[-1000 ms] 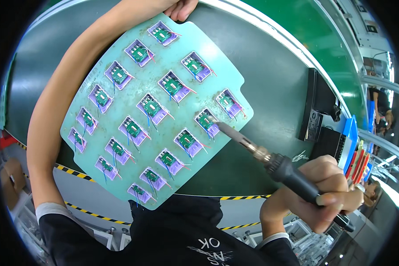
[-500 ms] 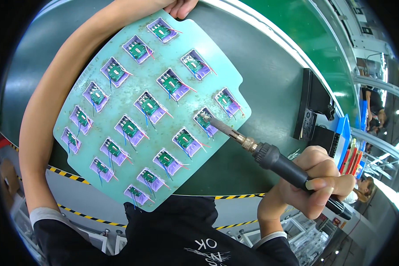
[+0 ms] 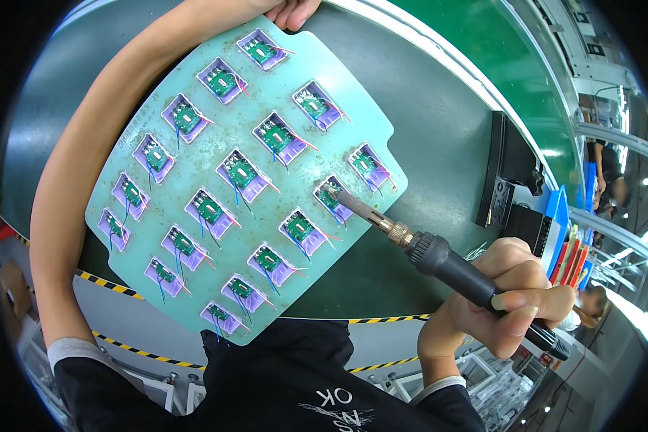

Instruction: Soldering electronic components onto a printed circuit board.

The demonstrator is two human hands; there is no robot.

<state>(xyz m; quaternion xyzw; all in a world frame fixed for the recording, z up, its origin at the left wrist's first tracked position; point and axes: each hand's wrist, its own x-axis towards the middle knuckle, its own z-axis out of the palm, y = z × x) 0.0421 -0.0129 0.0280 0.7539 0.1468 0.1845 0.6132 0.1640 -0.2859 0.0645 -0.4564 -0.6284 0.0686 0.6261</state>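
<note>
Your right hand (image 3: 517, 297) grasped the soldering iron (image 3: 439, 261) well behind its metal, presumably to avoid heat, tip at 1 circuit board (image 3: 326, 197) in the pale green tray (image 3: 194, 165) between your arms. Your left hand (image 3: 292, 14), probably steadying the tray's far edge, was cut off; I couldn't tell its grip.

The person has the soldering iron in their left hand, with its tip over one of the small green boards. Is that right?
Not quite: the head view shows the iron in the right hand. Its tip is indeed over a green board.
</note>
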